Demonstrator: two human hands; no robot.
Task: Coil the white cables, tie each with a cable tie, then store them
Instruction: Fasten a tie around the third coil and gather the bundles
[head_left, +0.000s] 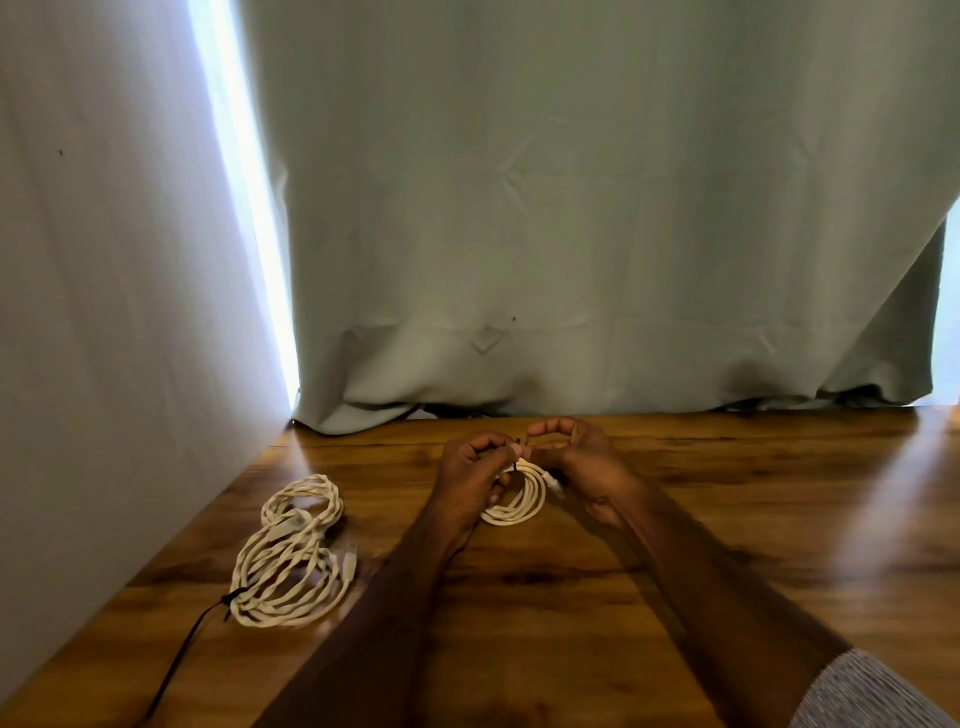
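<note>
Both hands raised over wooden table, forearms extended. Left hand curls round small coiled white cable; right hand pinches thin black cable tie at coil's top.

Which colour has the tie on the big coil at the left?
Black tie, in the head view.

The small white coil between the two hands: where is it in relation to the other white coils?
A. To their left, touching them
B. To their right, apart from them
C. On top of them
B: the small coil lies right of the larger coils, bare table between them.
</note>
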